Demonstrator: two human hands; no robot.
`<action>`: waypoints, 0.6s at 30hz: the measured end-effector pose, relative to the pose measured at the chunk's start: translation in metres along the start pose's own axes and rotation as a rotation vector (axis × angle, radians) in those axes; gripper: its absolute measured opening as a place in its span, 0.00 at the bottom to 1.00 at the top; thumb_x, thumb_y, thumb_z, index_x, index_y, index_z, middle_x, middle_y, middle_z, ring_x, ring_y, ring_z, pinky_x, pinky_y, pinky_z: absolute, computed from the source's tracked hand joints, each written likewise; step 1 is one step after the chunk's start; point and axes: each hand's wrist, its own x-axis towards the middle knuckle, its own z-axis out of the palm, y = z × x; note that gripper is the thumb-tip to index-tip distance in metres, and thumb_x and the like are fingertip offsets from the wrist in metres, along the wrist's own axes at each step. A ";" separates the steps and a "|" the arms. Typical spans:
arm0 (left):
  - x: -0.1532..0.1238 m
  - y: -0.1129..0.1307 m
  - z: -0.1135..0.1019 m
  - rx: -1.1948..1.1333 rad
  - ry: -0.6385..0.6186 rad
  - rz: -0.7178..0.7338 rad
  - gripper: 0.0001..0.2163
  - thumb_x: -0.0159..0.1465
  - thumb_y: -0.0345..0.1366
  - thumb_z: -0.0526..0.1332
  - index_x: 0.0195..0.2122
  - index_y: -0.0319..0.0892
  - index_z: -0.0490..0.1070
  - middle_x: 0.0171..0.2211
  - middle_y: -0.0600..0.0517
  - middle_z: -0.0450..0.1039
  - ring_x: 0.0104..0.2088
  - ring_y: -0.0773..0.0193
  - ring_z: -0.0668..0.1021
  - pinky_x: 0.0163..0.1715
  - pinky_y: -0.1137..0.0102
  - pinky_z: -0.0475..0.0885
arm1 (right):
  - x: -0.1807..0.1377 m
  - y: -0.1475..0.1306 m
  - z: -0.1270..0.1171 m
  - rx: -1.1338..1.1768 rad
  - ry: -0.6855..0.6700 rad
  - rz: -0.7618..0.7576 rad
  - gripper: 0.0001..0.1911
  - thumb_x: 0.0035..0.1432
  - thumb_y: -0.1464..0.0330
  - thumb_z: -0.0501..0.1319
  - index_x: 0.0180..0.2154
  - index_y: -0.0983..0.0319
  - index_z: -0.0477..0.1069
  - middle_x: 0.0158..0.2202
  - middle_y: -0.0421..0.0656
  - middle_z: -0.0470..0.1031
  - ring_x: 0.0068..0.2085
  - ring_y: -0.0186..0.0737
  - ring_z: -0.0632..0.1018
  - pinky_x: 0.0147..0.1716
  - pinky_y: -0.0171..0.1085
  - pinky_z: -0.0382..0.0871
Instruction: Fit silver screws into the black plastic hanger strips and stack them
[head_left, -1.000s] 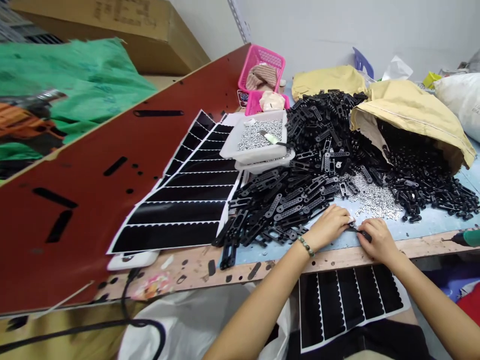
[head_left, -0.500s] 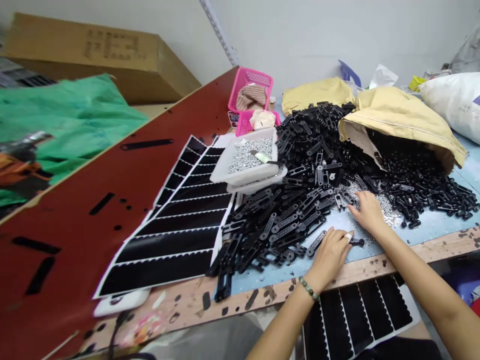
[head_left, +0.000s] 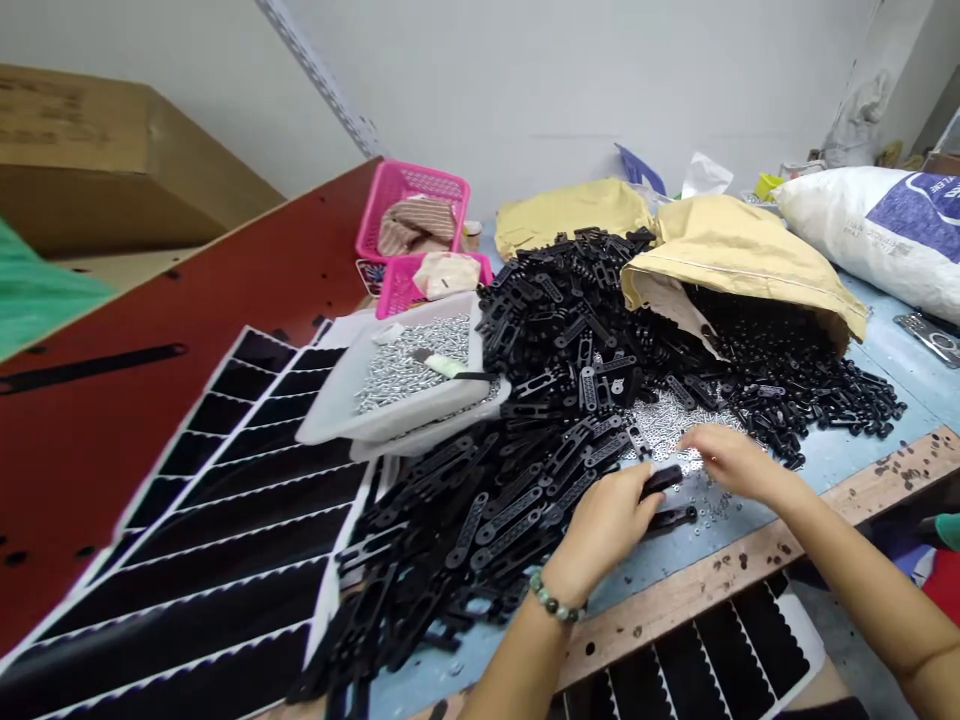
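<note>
My left hand (head_left: 606, 518), with a beaded bracelet at its wrist, is closed around a black plastic link (head_left: 663, 481) that sticks out past the thumb. Below it another black link (head_left: 673, 518) lies close to the table; whether the hand touches it I cannot tell. My right hand (head_left: 726, 460) is just right of the held link, over the edge of a spread of small silver nuts (head_left: 671, 420). Its fingertips are pressed together, and anything between them is too small to make out. A large heap of black links (head_left: 517, 500) lies left of both hands.
A white plastic tub (head_left: 337, 400) of silver screws stands left of the heap, with pink baskets (head_left: 367, 225) behind it. An open yellow sack (head_left: 742, 240) spills small black parts (head_left: 795, 395). Black sticker sheets (head_left: 210, 560) lie left. The table's wooden edge (head_left: 720, 570) runs below my hands.
The view has swung right. My left hand now holds a black link up beside the nuts, and my right hand's fingers have drawn together at the nuts' edge.
</note>
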 end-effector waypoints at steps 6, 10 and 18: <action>0.009 -0.010 0.017 -0.344 0.238 -0.076 0.14 0.65 0.40 0.53 0.51 0.44 0.63 0.35 0.52 0.73 0.37 0.60 0.76 0.38 0.67 0.70 | 0.011 0.063 -0.007 -0.309 0.196 0.281 0.12 0.59 0.79 0.53 0.27 0.61 0.70 0.33 0.48 0.71 0.38 0.43 0.71 0.38 0.42 0.66; 0.012 -0.011 0.017 -0.310 0.279 0.013 0.08 0.64 0.39 0.54 0.41 0.42 0.68 0.44 0.48 0.71 0.46 0.58 0.73 0.49 0.64 0.67 | 0.006 0.039 -0.007 -0.165 0.186 0.235 0.09 0.62 0.74 0.54 0.39 0.60 0.73 0.37 0.46 0.71 0.39 0.41 0.73 0.39 0.41 0.69; 0.006 0.001 0.018 -0.324 0.207 0.068 0.09 0.66 0.40 0.53 0.44 0.43 0.65 0.38 0.51 0.72 0.38 0.61 0.74 0.41 0.67 0.69 | 0.010 -0.038 -0.008 0.244 0.045 0.040 0.08 0.62 0.71 0.55 0.40 0.57 0.71 0.36 0.42 0.73 0.38 0.39 0.75 0.37 0.38 0.71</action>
